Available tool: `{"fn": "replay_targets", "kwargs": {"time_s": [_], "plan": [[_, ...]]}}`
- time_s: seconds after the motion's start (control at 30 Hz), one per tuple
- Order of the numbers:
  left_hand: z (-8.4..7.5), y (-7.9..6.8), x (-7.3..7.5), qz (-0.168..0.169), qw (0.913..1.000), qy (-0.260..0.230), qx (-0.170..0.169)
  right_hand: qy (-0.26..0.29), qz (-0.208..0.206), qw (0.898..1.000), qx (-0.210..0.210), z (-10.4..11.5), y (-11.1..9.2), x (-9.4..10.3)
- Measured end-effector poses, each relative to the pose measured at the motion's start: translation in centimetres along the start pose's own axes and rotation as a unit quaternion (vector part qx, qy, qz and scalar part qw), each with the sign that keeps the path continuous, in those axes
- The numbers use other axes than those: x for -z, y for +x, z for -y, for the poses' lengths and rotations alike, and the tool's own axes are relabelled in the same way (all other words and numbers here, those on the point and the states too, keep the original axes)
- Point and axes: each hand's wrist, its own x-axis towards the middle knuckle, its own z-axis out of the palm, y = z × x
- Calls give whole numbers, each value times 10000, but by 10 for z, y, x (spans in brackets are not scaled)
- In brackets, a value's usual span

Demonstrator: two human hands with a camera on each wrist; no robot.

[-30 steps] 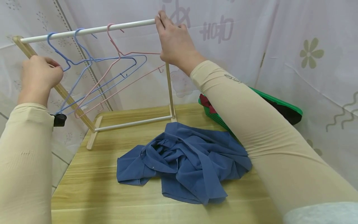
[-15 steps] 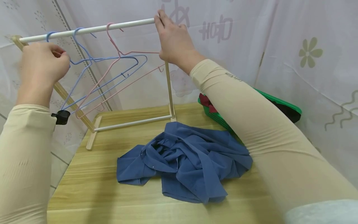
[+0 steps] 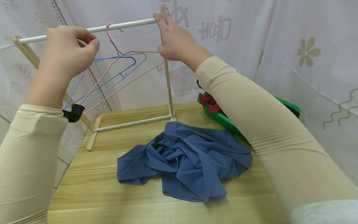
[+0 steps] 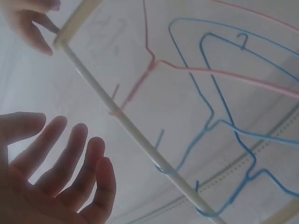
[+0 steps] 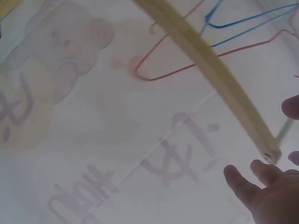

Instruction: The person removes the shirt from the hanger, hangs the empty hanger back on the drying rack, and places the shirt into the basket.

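In the head view, my left hand (image 3: 68,48) is in front of the white rail (image 3: 131,23) of a clothes rack, hiding the blue hangers' hooks. The left wrist view shows its fingers loosely bent, apart from the rail and holding nothing. A pink hanger (image 4: 150,64) and two blue hangers, one (image 4: 187,148) beside the other (image 4: 233,193), hang on the rail. My right hand (image 3: 177,40) is at the rail's right end, beside the wooden post (image 5: 219,79). Its fingers are spread, with no grip visible; whether they touch the rack is unclear.
A crumpled blue shirt (image 3: 190,161) lies on the wooden table (image 3: 92,180). Behind my right sleeve stands a green basket (image 3: 223,121) with dark red cloth (image 3: 210,102) inside. A printed curtain (image 3: 237,56) hangs behind the rack.
My left hand has moved right and up along the rail, from the left post to in front of the blue hangers. My right hand's fingers have lifted and spread at the rail's end.
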Motion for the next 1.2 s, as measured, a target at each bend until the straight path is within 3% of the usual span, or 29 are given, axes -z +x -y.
{"fn": "replay_targets", "kwargs": {"time_s": [0.2, 0.33, 0.43, 0.57, 0.73, 0.97, 1.03, 1.2], "plan": [[-19, -23, -23, 284, 9986, -111, -432, 513, 274, 9982, 145, -5, -37, 2], [-26, -45, -48, 1069, 9910, 16, -801, 801, 494, 9946, 435, -9, -82, -9], [-26, -66, -75, 1930, 9748, 375, -1055, 915, 826, 9908, 550, -17, -120, -23], [-15, -99, -118, 2847, 9486, 699, -1196, 940, 1676, 9803, 452, -33, -167, -48], [12, -140, -164, 3580, 9266, 632, -967, 1062, 2581, 9597, 342, -61, -222, -87], [40, -180, -201, 4266, 8999, 786, -446, 1215, 3171, 9406, 41, -89, -279, -135], [42, -189, -210, 4413, 8929, 834, -330, 1215, 3236, 9384, -51, -92, -289, -147], [43, -204, -229, 4751, 8754, 876, -163, 957, 3137, 9445, -194, -94, -303, -171]]}}
